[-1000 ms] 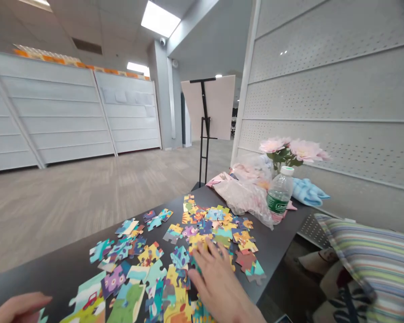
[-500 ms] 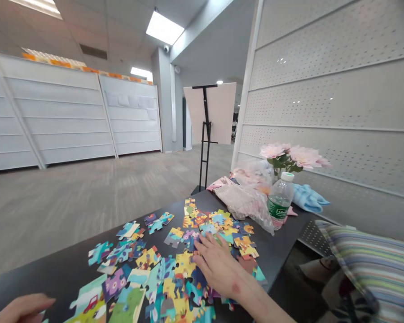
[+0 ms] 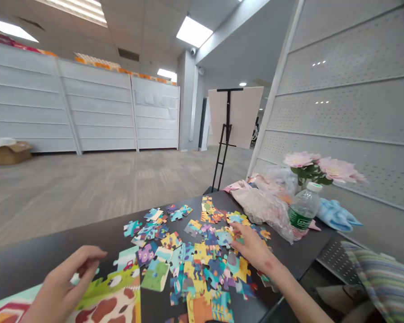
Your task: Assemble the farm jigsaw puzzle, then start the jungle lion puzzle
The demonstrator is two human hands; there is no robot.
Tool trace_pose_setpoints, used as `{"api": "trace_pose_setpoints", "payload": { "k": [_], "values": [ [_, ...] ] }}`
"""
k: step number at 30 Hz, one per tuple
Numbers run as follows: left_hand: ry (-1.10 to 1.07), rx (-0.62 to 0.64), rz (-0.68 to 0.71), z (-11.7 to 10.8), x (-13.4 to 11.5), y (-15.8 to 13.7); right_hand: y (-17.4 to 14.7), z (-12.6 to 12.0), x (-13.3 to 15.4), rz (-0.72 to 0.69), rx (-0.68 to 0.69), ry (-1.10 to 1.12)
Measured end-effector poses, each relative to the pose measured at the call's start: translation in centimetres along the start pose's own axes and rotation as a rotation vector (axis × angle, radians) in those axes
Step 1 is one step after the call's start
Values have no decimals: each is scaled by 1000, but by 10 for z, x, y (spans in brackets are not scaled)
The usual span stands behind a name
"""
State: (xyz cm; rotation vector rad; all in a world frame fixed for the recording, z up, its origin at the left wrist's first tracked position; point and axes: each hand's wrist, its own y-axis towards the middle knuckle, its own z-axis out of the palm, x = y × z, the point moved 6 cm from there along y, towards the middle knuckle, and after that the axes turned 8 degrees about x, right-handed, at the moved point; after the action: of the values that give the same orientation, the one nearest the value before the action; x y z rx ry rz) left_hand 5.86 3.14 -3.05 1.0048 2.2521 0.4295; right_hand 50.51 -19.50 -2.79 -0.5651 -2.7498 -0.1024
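My left hand (image 3: pixel 67 280) is at the lower left, above a joined part of a jigsaw puzzle (image 3: pixel 111 303) with a brown-and-white cow and a red car. Its thumb and forefinger are apart, with nothing visible held. My right hand (image 3: pixel 254 246) lies over the right side of the loose puzzle pieces (image 3: pixel 202 253), fingers bent and thumb apart, near a light blue piece (image 3: pixel 224 237). Whether its fingertips touch that piece I cannot make out. The pieces overlap in a colourful heap, and a green piece (image 3: pixel 155 274) sits beside the joined part.
On the dark table (image 3: pixel 101 233), a plastic bag (image 3: pixel 259 202), a water bottle (image 3: pixel 305 208), pink flowers (image 3: pixel 336 169) and a blue cloth (image 3: pixel 338 214) stand at the right. A striped cushion (image 3: pixel 384 282) is beyond the table's right edge. An easel (image 3: pixel 227 130) stands behind.
The view has turned left, showing more of the joined puzzle. My left hand has come further into view. My right hand, flat on the pieces before, now has bent fingers and is raised slightly.
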Motion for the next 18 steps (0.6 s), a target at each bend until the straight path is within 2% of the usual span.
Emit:
{"api": "trace_pose_setpoints", "payload": {
  "k": [3, 7, 14, 18],
  "values": [
    [-109, 62, 34, -1, -12, 2, -1, -6, -2, -32, -21, 137],
    [-156, 83, 28, -6, -26, 3, 7, -13, -2, -15, -72, 121],
    [-196, 92, 44, -12, -35, 5, 21, -15, -10, 66, -125, 252],
    [-237, 118, 55, -13, -41, 5, 22, -29, -19, 70, -181, 383]
  ]
}}
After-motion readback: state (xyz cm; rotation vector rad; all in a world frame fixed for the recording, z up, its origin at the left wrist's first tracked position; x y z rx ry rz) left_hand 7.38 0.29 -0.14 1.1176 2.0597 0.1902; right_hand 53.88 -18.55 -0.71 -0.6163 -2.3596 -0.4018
